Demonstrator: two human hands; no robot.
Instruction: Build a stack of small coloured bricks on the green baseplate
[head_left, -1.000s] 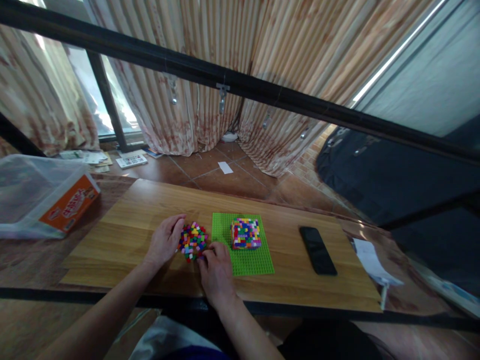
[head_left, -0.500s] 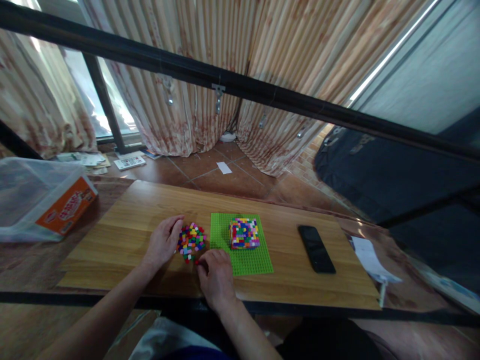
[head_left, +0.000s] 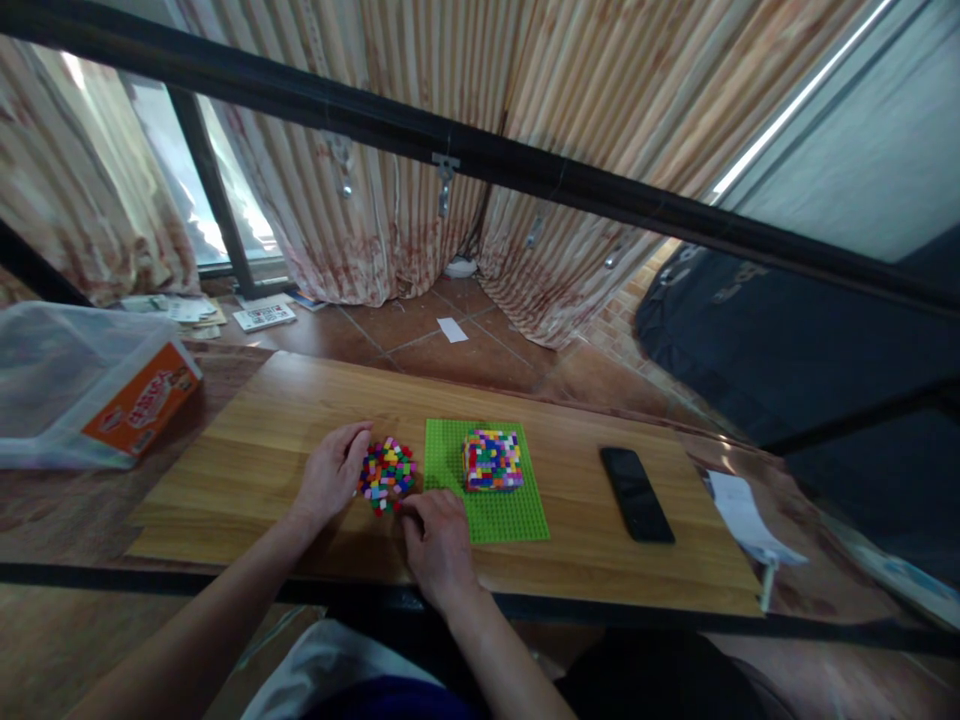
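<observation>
A pile of small coloured toy bricks (head_left: 388, 474) lies loose on the wooden table. My left hand (head_left: 335, 472) rests along the pile's left edge, fingers stretched out and holding nothing visible. At the pile's lower right is my right hand (head_left: 439, 540), its fingers curled with thumb and forefinger close together. A bit of red shows by those fingertips, but whether they pinch a brick is hidden. Beside this hand lies a green studded baseplate (head_left: 510, 522). On it stands a block-shaped build of many-coloured bricks (head_left: 493, 461), apart from both hands.
A black phone (head_left: 636, 495) lies on the table (head_left: 570, 570) to the right. Beyond the right end are white papers (head_left: 750, 515). A clear plastic bin (head_left: 67, 390) with an orange label stands at the left. A dark metal bar (head_left: 480, 160) crosses in front of the curtains.
The view has shifted slightly, so everything sits a little differently in the frame. Both hands keep nearly the same places by the pile, and the build looks unchanged.
</observation>
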